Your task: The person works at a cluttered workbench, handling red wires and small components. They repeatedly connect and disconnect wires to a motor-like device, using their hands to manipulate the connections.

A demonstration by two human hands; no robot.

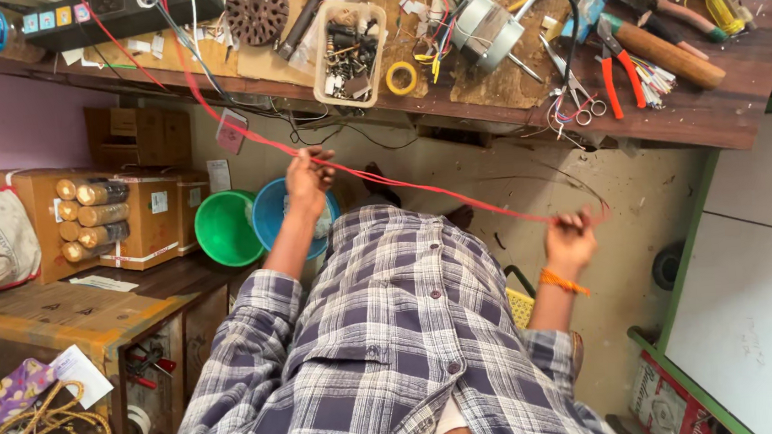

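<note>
A long red wire (421,189) runs down from the wooden workbench (718,117) and is stretched between my two hands. My left hand (308,179) is raised with its fingers curled around the wire, just below the bench edge. Lower and to the right, my right hand (570,239), with an orange band on its wrist, is closed on the wire. A thin dark wire (576,184) loops near that hand. My plaid shirt (397,354) fills the lower middle.
The bench holds a small motor (485,30), a yellow tape roll (401,78), a tray of parts (350,54), red-handled pliers (618,70), scissors (579,101) and screwdrivers. Green (226,229) and blue (271,212) buckets sit below. Cardboard boxes (129,219) stand left, white cabinet (759,289) right.
</note>
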